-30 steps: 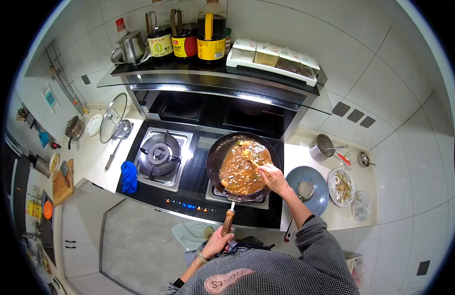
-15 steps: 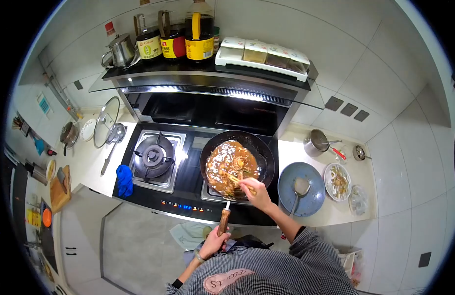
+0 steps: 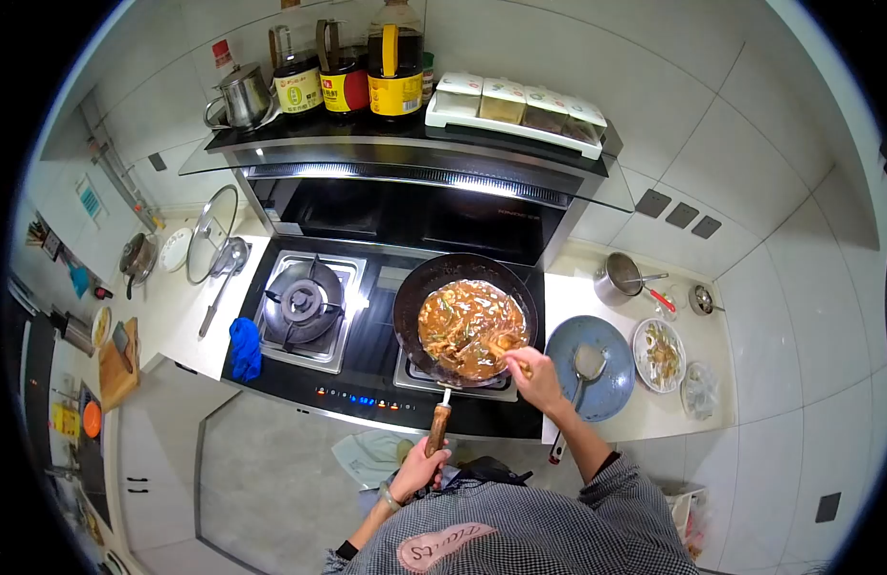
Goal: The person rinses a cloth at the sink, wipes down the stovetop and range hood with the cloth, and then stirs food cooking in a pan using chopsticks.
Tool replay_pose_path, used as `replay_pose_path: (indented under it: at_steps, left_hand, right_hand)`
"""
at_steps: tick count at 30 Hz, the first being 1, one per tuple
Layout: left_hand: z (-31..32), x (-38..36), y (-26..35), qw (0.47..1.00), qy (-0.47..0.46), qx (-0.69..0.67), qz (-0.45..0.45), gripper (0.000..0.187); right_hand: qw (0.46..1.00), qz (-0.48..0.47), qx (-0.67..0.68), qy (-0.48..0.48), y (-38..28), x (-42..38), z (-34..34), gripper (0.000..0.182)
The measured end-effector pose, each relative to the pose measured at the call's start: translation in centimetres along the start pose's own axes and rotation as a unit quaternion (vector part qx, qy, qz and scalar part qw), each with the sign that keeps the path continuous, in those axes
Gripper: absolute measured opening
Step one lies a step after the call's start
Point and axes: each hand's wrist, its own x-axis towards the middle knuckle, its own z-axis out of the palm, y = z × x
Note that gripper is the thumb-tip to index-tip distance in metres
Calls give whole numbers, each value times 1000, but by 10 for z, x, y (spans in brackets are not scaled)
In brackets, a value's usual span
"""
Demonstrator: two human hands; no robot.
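Note:
A dark wok (image 3: 411,297) sits on the right burner, with brown saucy food (image 3: 468,319) pooled toward its middle and right side. My left hand (image 3: 419,470) is wrapped round its wooden handle (image 3: 438,428), close to my body. At the wok's lower right edge, my right hand (image 3: 536,381) is closed on chopsticks (image 3: 504,348), whose tips dip into the sauce. Just right of that hand, a blue-grey pan (image 3: 608,388) holds a ladle (image 3: 588,362).
An unused-looking left burner (image 3: 302,299) has a blue cloth (image 3: 244,349) beside it. On the right counter stand a small pot (image 3: 616,278) and a plate of food scraps (image 3: 660,355). Sauce bottles (image 3: 395,94) and a seasoning box (image 3: 515,113) line the shelf above; a glass lid (image 3: 213,235) leans at left.
The food has shifted from the left part of the wok to the right. My right hand has moved right with the chopsticks; my left hand keeps its grip on the handle.

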Motion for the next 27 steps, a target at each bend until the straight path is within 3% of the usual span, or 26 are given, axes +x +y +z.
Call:
replay_pose_path:
  at_steps: [5,13,19,21,25,27]
  left_hand:
    - [-1,3,-4,1000,-6,6,-1,28]
    - [-1,1,-1,1000,3,4,-1,29]
    - [1,-1,-1,1000,2,-6,4,29]
    - [0,0,-2,1000,0,-8,6,29]
    - [-1,2,-3,1000,-8,-5,5,29]
    - [-2,3,-4,1000,-7,6,7,29]
  right_hand:
    - [993,-41,95,-59,-10,-3,32,16]
    - [992,-123,34,-7,18,47,67,16]
    - [998,-19,-59,24,6,17,47,15]
    - [997,-34,-59,22,6,4,43,14]
    - [999,-45,23,6,-13,-5,24,13]
    - [989,46,136,29,-11,0,18,14]
